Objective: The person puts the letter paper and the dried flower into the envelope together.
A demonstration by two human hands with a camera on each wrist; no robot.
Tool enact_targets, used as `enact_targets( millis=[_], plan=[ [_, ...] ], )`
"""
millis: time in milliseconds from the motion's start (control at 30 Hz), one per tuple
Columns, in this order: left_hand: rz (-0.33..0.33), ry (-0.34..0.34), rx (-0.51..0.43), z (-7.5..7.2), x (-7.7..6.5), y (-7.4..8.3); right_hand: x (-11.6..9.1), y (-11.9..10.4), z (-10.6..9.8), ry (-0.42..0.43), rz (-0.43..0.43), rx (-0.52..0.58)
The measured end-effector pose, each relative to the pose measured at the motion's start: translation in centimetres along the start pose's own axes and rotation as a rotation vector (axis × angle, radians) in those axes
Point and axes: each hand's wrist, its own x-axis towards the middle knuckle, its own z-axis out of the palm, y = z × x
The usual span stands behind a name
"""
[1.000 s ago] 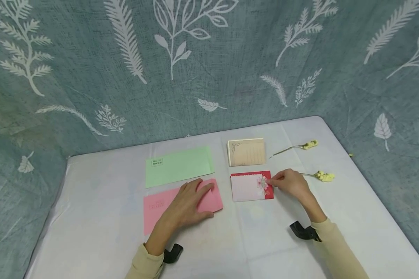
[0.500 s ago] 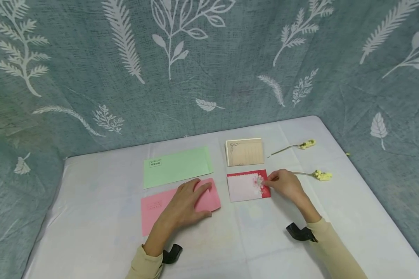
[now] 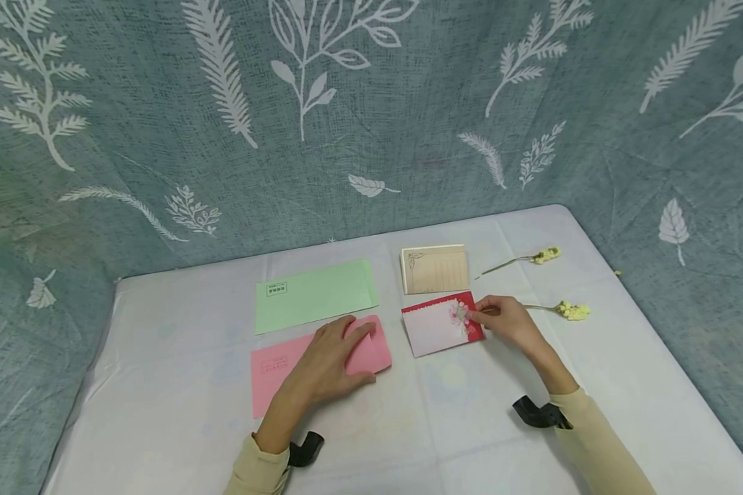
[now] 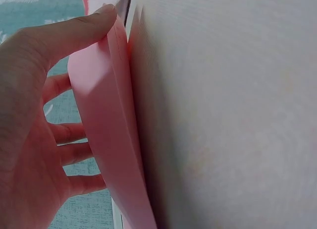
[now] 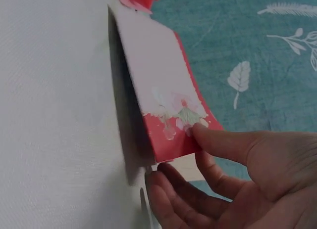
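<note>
My left hand (image 3: 331, 361) spans the pink envelope (image 3: 274, 368) on the table, thumb at its near edge and fingers bent toward its far edge. In the left wrist view the thumb lies on the edge of the envelope (image 4: 101, 105), whose layers stand slightly apart. My right hand (image 3: 509, 322) pinches the right end of a red-bordered pink card with a flower print (image 3: 433, 326). The card is tilted, with a shadow under it in the right wrist view, where the thumb lies on the print of the card (image 5: 158, 61) and the fingers bend behind.
A green envelope (image 3: 316, 295) lies behind the pink one. Beyond the card is a stack of beige cards (image 3: 436, 270). Two yellow flower sprigs lie at the right, a far sprig (image 3: 545, 256) and a near sprig (image 3: 571, 311). A patterned green cloth (image 3: 371, 124) hangs behind the white table.
The right hand has raised and turned the card slightly, its right end now farther back. The left hand stays on the pink envelope. The view has shifted a little.
</note>
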Motion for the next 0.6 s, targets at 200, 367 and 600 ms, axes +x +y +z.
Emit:
enact_targets(
  millis=[200,367,600],
  plan=[
    [-0.006,-0.004,0.005,-0.08,0.04,0.16,0.32,0.29,0.0,0.008,0.045,0.081],
    [-0.013,-0.008,-0.001,-0.07,0.04,0.25,0.45,0.33,0.11,0.046,0.048,0.109],
    [-0.013,-0.005,0.0,0.01,-0.06,0.2,0.38,0.11,0.21,0.079,-0.028,0.137]
  ],
)
